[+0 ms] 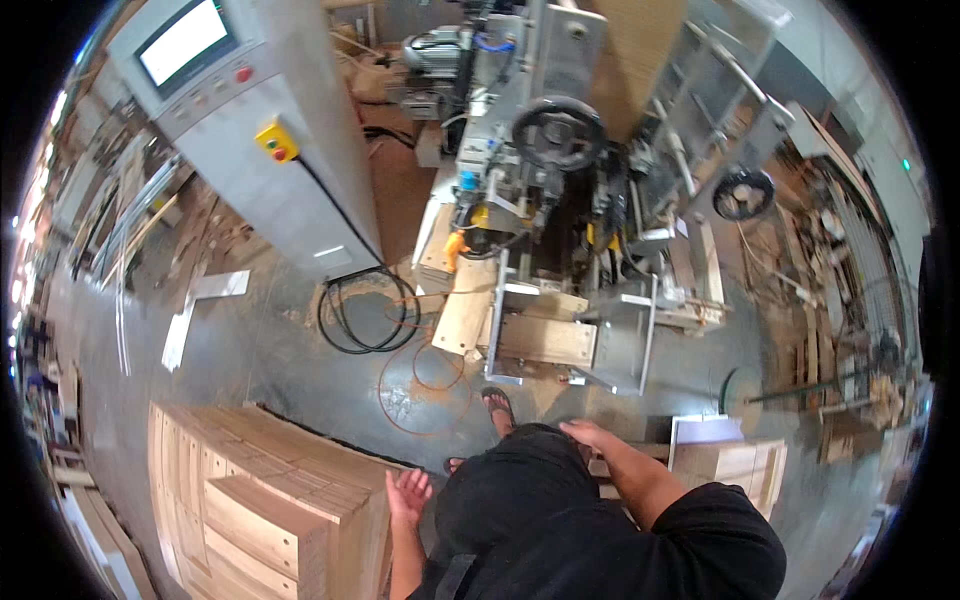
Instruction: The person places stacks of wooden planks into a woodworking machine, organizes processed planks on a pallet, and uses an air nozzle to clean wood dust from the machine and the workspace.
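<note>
Two black handwheels (558, 135) are seen, and one large board stack (265, 485) is placed just left of the spread left hand (408, 495), while the state of the right hand (588, 436) cannot be told.

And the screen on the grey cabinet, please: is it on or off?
On: the screen on the grey cabinet shows a bright white display, clearly lighter than its dark border.

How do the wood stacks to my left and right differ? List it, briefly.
The left stack looks much larger than what shows of the right stack, which your right sleeve partly hides. The left stack shows many pieces, the right stack only a few. Both are pale wood.
</note>
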`<state>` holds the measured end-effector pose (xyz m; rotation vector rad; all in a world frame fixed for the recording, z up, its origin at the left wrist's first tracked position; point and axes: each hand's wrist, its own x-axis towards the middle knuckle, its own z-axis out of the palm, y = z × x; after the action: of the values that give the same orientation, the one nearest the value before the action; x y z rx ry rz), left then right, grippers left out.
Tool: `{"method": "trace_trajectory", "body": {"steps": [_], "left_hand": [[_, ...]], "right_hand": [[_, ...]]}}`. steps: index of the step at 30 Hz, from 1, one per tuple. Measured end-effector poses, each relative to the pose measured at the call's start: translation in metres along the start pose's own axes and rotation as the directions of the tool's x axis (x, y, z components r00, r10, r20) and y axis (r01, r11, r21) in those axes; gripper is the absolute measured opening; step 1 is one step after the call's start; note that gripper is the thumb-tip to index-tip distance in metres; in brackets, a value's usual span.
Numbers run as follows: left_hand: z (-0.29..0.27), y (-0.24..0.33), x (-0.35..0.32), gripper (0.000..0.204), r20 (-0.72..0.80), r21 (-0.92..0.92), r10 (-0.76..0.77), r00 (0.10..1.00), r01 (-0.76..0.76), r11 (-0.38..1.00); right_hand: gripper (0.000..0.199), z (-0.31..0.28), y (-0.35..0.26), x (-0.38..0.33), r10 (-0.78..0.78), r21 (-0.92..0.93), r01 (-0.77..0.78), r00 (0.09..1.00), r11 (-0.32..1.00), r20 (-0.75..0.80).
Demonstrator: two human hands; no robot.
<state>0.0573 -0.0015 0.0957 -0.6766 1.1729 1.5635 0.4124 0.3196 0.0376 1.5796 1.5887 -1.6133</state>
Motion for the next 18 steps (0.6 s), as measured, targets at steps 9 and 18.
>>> {"method": "trace_trajectory", "body": {"steps": [9, 18], "left_hand": [[-0.073, -0.032, -0.005, 0.053, -0.077, 0.666, 0.02, 0.997, 0.036, 0.745], [-0.028, 0.015, 0.007, 0.07, -0.209, 0.563, 0.179, 0.961, -0.031, 0.826]], "right_hand": [[0.054, 0.021, -0.08, 0.019, -0.174, 0.199, 0.157, 0.982, 0.967, 0.067], [0.063, -0.03, -0.093, 0.029, 0.138, 0.288, -0.148, 0.989, 0.946, 0.054]]}}
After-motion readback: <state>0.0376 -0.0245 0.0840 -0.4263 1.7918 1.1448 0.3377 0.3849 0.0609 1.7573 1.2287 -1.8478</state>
